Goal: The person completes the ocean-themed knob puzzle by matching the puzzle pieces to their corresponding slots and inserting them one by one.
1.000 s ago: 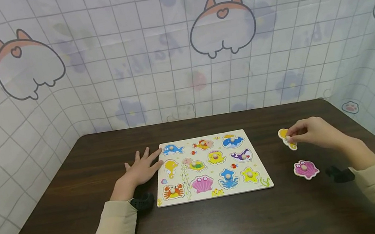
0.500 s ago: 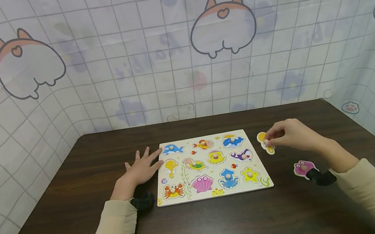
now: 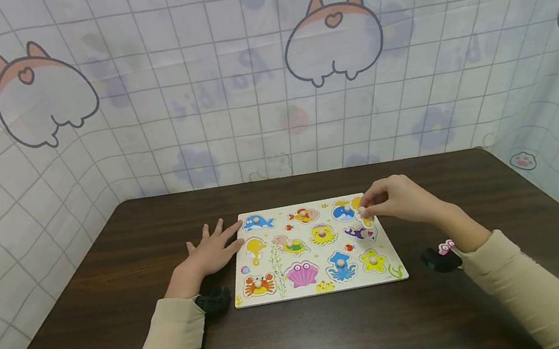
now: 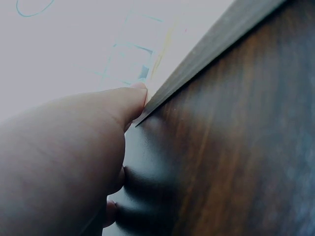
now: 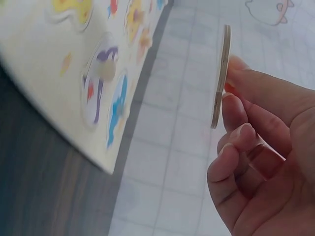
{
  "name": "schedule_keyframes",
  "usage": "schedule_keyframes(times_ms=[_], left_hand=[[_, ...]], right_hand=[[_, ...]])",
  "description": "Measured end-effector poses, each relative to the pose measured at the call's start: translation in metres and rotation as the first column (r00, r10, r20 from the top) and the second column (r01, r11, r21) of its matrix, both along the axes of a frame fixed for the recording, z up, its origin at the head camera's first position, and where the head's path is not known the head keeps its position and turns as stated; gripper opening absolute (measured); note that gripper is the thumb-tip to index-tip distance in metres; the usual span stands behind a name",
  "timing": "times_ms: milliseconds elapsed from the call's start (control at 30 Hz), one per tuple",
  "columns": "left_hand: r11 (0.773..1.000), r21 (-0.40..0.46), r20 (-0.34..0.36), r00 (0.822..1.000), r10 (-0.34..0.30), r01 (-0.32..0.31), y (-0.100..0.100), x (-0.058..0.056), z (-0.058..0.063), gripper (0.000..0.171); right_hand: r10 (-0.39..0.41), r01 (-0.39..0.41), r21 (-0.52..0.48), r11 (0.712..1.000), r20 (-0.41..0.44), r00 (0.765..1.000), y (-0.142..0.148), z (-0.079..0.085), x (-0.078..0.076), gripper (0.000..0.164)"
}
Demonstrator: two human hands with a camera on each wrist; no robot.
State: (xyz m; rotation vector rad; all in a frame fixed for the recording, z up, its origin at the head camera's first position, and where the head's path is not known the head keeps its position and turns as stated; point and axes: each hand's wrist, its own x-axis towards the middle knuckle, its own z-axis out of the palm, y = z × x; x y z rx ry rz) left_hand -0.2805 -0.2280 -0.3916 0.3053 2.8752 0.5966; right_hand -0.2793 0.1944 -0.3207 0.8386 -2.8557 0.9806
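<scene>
A white knobbed puzzle board with colourful sea animals lies on the dark table. My left hand rests flat with spread fingers; its thumb and index finger touch the board's left edge. In the left wrist view my thumb meets that edge. My right hand pinches a yellow puzzle piece above the board's upper right corner, partly covering the whales there. In the right wrist view the piece is seen edge-on, apart from the board. The yellow seahorse and pink shell pictures show no knob.
A pink shell piece lies right of the board, mostly hidden by the right wrist and its black strap. Dark tabletop stretches in front of the board. A patterned cloth wall stands behind the table.
My right hand has carried the yellow puzzle piece leftward from the table's right side to over the board. The right wrist now covers most of the shell piece. My left hand stays put.
</scene>
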Motion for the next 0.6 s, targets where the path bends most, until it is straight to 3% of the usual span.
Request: schedule_keyframes(times_ms=[600], left_hand=[[1.000,0.007,0.008,1.000,0.001,-0.001,0.001,0.001,0.001,0.064]], right_hand=[[0.089,-0.090,-0.033,0.995,-0.017,0.996,-0.076,0.001,-0.015,0.010]])
